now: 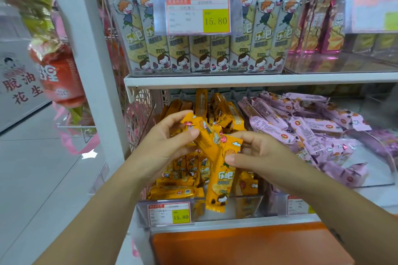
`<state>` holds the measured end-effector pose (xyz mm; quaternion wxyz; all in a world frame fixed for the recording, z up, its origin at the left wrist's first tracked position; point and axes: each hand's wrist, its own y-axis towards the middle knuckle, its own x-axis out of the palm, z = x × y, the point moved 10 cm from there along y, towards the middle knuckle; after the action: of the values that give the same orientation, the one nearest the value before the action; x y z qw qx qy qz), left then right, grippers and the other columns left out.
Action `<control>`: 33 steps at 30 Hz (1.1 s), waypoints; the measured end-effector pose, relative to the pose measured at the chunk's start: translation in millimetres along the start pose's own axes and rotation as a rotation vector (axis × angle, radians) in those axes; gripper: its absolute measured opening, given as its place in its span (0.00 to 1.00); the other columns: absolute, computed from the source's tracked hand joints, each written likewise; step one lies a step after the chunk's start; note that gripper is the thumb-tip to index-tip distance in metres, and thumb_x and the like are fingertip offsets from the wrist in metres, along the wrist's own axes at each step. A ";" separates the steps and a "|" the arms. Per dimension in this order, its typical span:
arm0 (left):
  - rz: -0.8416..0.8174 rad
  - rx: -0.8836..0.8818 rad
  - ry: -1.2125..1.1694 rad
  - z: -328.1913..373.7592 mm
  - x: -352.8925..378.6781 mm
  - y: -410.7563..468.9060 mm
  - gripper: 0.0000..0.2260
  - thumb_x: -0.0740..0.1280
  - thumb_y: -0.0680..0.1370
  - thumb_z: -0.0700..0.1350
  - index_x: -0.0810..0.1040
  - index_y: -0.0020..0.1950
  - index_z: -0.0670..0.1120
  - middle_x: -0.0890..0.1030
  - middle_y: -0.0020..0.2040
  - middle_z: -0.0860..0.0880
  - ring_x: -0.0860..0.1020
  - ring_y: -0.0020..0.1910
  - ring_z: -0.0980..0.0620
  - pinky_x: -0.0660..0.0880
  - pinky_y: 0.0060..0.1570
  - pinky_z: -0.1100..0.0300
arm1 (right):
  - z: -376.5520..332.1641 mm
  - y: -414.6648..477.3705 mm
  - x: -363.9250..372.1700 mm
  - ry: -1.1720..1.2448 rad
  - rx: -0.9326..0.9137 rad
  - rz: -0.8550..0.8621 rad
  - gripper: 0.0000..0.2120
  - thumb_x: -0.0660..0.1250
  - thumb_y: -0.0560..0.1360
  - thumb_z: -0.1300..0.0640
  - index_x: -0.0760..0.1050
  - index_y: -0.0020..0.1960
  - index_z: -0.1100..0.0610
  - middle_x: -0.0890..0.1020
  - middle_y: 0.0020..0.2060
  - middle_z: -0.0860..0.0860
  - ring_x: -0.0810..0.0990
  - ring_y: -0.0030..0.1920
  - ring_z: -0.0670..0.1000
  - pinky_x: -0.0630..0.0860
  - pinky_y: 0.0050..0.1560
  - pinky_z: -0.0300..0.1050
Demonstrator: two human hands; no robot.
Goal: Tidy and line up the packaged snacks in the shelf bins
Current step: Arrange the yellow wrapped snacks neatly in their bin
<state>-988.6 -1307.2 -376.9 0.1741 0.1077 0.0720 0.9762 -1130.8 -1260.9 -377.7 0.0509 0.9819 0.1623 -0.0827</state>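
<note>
So this is mid-sort on the lower shelf. Both hands are up over the orange bin (249, 206), each with one pack. The left hand (165, 140) has its thumb and fingers curled round the top end of a tilted pack (202, 133). The right hand (260, 153) pinches a hanging pack (221, 178) near its top between thumb and forefinger, with its bottom end dangling down by the bin's front wall. The two packs cross and touch in the middle.

The orange packs (183, 170) below are a mixed bag: a few stand upright at the front left, a couple lie flat under them, and the ones at the back lean every which way. My read is the orange bin is maybe partway done, with these two pulled out to be re-seated.

Next move, I'd guess: turn both packs face-out and upright, then slot them in beside the standing ones, same as the neat grey packs (200, 51) on the shelf above. There's a gap right behind the front wall that looks like the spot.

The purple packs (310, 131) in the bin next door are a total heap, so that looks like the job after this.
</note>
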 end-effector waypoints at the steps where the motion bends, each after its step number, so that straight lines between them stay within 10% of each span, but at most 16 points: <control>1: 0.042 -0.015 0.066 -1.4 -2.5 -1.0 0.19 0.70 0.67 0.47 0.77 0.58 0.49 0.81 0.54 0.46 0.82 0.52 0.51 0.79 0.45 0.59 | -2.0 1.3 -3.1 -0.069 -0.039 0.044 0.13 0.72 0.68 0.56 0.78 0.52 0.50 0.84 0.50 0.49 0.82 0.52 0.47 0.78 0.56 0.46; 10: 0.188 0.148 0.562 10.0 -6.6 2.8 0.08 0.71 0.74 0.43 0.78 0.48 0.56 0.81 0.45 0.54 0.83 0.41 0.50 0.79 0.45 0.56 | -10.1 5.1 -15.4 -0.607 -0.167 0.096 0.15 0.71 0.72 0.53 0.73 0.54 0.37 0.75 0.56 0.36 0.73 0.58 0.34 0.68 0.60 0.29; 17: -0.126 0.043 0.930 -39.8 38.3 5.2 0.12 0.70 0.74 0.41 0.75 0.55 0.51 0.75 0.38 0.56 0.72 0.26 0.66 0.64 0.26 0.73 | -4.0 -2.7 -3.3 -1.064 -0.194 0.022 0.15 0.74 0.68 0.48 0.72 0.50 0.40 0.72 0.42 0.33 0.66 0.51 0.36 0.60 0.57 0.34; 26: -0.280 -0.045 0.999 -71.2 51.8 10.2 0.12 0.69 0.75 0.42 0.75 0.57 0.50 0.75 0.41 0.58 0.72 0.36 0.61 0.70 0.35 0.67 | 13.7 -12.1 4.0 -1.334 -0.105 -0.088 0.13 0.65 0.74 0.42 0.78 0.57 0.41 0.76 0.53 0.39 0.61 0.63 0.39 0.36 0.73 0.51; 33: -0.409 -0.178 0.891 -93.7 54.5 3.6 0.15 0.67 0.77 0.37 0.74 0.63 0.45 0.79 0.49 0.54 0.76 0.42 0.63 0.75 0.48 0.64 | 18.6 -13.6 3.5 -1.314 -0.127 -0.112 0.12 0.61 0.77 0.44 0.77 0.58 0.41 0.68 0.64 0.38 0.62 0.68 0.44 0.44 0.70 0.42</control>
<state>-1061.8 -1300.9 -456.8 0.3227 -0.3513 0.0753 0.8756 -1134.7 -1249.3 -397.6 0.1929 0.7125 0.1531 -0.6571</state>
